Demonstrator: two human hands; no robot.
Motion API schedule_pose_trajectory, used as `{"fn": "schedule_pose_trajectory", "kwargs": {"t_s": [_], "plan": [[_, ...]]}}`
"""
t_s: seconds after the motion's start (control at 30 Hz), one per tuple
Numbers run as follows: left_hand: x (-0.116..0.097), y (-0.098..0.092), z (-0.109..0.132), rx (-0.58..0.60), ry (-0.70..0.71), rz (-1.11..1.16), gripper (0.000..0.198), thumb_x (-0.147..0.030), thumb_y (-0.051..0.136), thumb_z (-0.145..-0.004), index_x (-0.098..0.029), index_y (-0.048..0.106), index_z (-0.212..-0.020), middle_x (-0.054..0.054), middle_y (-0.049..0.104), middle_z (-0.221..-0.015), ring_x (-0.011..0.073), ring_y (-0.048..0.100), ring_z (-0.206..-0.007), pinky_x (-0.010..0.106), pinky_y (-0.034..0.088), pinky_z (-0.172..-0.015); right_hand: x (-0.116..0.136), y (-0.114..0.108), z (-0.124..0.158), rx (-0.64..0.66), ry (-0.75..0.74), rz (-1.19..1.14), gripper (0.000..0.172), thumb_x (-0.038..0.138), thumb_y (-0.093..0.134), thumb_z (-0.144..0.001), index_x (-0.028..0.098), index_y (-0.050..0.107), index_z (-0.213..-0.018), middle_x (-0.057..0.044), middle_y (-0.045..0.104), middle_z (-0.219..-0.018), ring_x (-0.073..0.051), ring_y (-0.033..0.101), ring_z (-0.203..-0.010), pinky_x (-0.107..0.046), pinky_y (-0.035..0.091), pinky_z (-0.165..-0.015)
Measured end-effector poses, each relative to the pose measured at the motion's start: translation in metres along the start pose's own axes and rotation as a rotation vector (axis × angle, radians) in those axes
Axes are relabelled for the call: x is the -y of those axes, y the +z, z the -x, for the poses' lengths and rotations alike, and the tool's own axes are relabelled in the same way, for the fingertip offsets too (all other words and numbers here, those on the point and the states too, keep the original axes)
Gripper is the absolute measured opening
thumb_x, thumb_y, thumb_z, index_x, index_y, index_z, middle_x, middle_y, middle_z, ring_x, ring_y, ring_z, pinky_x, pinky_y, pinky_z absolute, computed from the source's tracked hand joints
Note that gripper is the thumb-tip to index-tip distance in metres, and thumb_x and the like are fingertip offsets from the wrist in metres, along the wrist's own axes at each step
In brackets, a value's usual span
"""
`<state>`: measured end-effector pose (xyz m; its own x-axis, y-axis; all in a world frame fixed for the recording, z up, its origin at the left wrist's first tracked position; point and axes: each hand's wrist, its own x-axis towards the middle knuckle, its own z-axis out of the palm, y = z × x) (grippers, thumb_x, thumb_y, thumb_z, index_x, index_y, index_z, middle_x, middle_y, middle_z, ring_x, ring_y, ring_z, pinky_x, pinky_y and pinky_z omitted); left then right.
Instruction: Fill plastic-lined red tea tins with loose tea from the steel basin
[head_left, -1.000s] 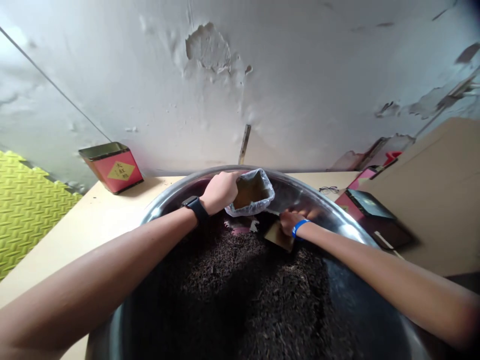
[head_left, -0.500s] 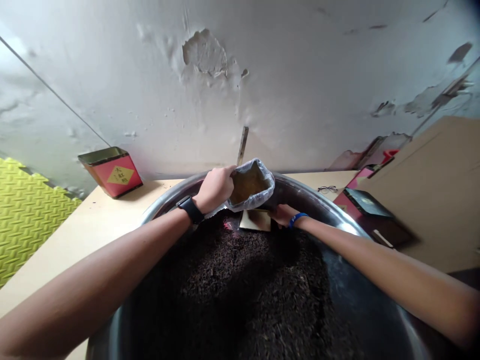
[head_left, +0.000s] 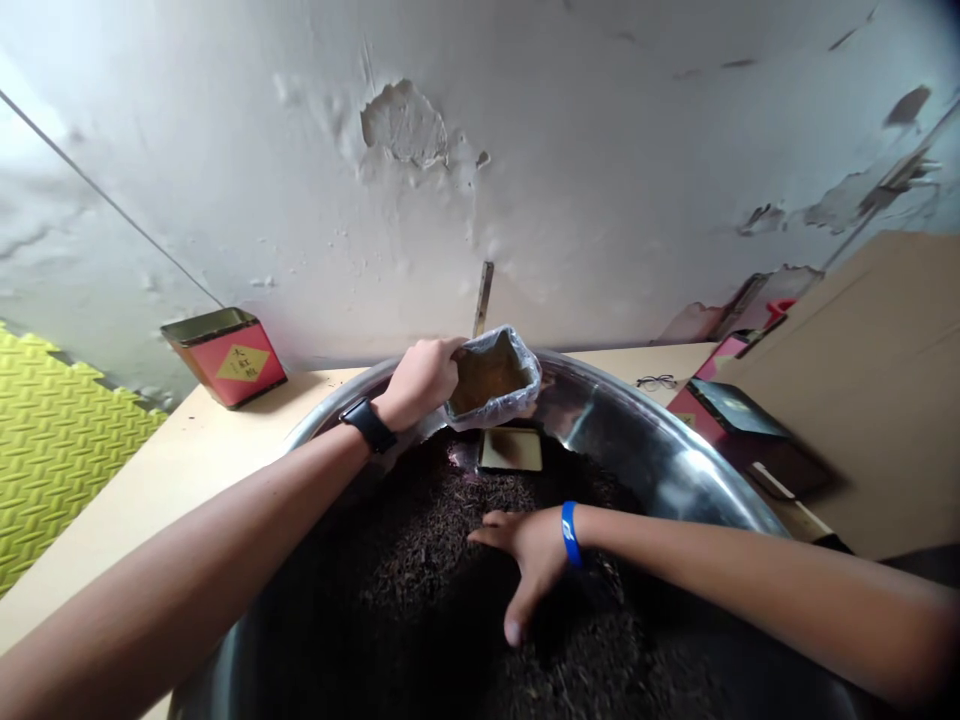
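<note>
**One-handed grip on a tilted open bag left little margin over the basin**

We saw the left hand (head_left: 420, 382), a black watch (head_left: 367, 425) at its wrist, closed on the edge of a clear plastic bag (head_left: 491, 382). The bag hung tilted over the far side of a large steel basin (head_left: 660, 440), its mouth open towards us. Amber-brown contents sat inside it, though we could not tell what they were. The right hand (head_left: 532, 560), with a blue wristband (head_left: 571, 535), lay wide open on the dark leaves (head_left: 420, 540) heaped in the basin, fingers spread and holding nothing. A small tan card (head_left: 511, 450) lay on the leaves just below the bag.

We judged the bag the weakest point. Thin plastic held by one hand could have slipped, and any further tilt could have tipped its contents onto the leaves. Because it hung so near the rim, a spill could also have crossed onto the pale table (head_left: 127, 500) beyond. The open right hand could have crushed the leaves had it pressed down hard, or pushed them over the card and hidden it. Any wide sweep of an arm also risked catching the glasses (head_left: 656, 382) lying just past the rim, or the red tin (head_left: 225, 358) standing further left.
</note>
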<state>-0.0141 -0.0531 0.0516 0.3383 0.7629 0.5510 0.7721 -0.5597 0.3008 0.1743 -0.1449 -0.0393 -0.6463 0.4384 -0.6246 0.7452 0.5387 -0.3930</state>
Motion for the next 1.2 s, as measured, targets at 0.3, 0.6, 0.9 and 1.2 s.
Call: {"fn": "schedule_pose_trajectory", "kwargs": {"t_s": [0.3,0.6,0.9,1.2], "plan": [[-0.001,0.0,-0.003,0.023,-0.026,0.012,0.033,-0.009,0.037,-0.071,-0.015,0.064,-0.088,0.006,0.066,-0.076,0.0136,0.054,-0.064,0.023,0.037,-0.058,0.017,0.018,0.001,-0.14,-0.067,0.14,0.114,0.064,0.069,-0.036,0.026,0.029,-0.136,-0.011,0.04,-0.123,-0.033,0.048,-0.107,-0.04,0.042,-0.087],[0.003,-0.001,-0.003,0.018,-0.031,0.011,0.035,-0.008,0.037,-0.072,-0.016,0.065,-0.091,0.007,0.067,-0.078,0.0147,0.057,-0.067,0.023,0.037,-0.059,0.01,0.009,-0.012,-0.348,-0.057,0.21,0.067,0.047,0.067,-0.05,0.027,0.053,-0.113,-0.005,0.057,-0.097,-0.023,0.057,-0.082,-0.032,0.046,-0.071],[0.004,0.002,-0.003,0.014,-0.011,0.017,0.034,-0.009,0.037,-0.071,-0.017,0.064,-0.09,0.006,0.066,-0.075,0.0141,0.055,-0.065,0.023,0.036,-0.058,-0.018,-0.026,0.007,-0.527,0.138,0.26,0.075,0.059,0.06,-0.064,0.021,0.047,-0.127,-0.015,0.033,-0.138,-0.035,0.03,-0.125,-0.047,0.025,-0.101],[0.002,0.007,-0.001,0.052,-0.032,0.017,0.039,-0.008,0.036,-0.071,-0.017,0.064,-0.096,0.008,0.067,-0.085,0.0153,0.058,-0.074,0.024,0.039,-0.065,0.038,0.065,-0.003,-0.113,-0.306,0.223,0.102,0.056,0.069,-0.054,0.033,0.018,-0.139,-0.018,0.025,-0.141,-0.049,0.024,-0.123,-0.067,0.033,-0.082]]}}
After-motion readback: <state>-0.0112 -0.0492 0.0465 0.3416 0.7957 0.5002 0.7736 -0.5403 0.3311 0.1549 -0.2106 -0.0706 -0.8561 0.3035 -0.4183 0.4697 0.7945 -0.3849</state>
